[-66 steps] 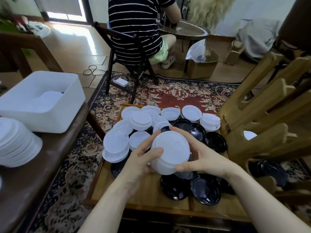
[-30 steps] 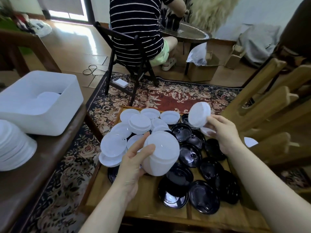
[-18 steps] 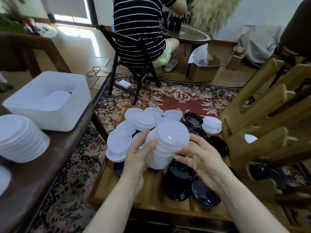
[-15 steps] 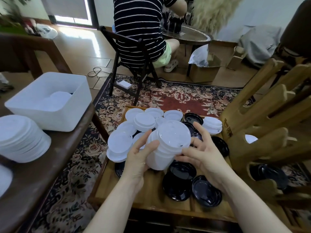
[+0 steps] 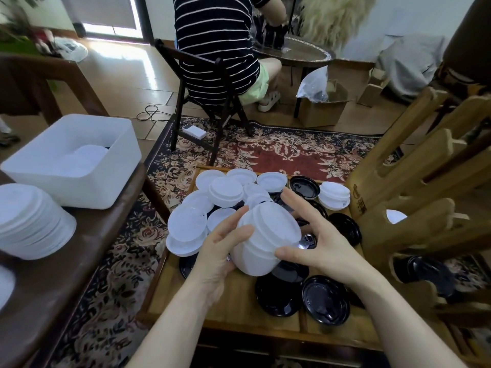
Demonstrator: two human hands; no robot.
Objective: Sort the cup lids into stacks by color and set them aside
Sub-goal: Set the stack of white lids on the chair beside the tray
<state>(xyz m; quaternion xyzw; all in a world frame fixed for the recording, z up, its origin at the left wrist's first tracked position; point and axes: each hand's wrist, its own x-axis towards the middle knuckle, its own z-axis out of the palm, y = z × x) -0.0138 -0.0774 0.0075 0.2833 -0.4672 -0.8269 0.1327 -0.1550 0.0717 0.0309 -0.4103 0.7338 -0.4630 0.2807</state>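
Observation:
A stack of white lids [image 5: 265, 240] hangs above the low wooden table [image 5: 233, 304], tilted toward me. My left hand [image 5: 220, 251] grips its left side, thumb across the front. My right hand [image 5: 316, 240] holds the right side, fingers curved over the top and thumb underneath. Loose white lids [image 5: 225, 192] lie on the table's far left part. A short white pile [image 5: 334, 197] sits at the far right. Several black lids [image 5: 324, 301] lie spread over the near right part.
A dark side table [image 5: 87, 256] at left carries a white bin [image 5: 71, 160] and a tall stack of white lids [image 5: 29, 221]. A wooden chair frame [image 5: 414, 203] crowds the right. A person in a striped shirt [image 5: 215, 43] sits on a dark chair beyond the rug.
My right hand picked up a white lid from the far right, set it on the stack in my left hand, and now both hands clasp the stack.

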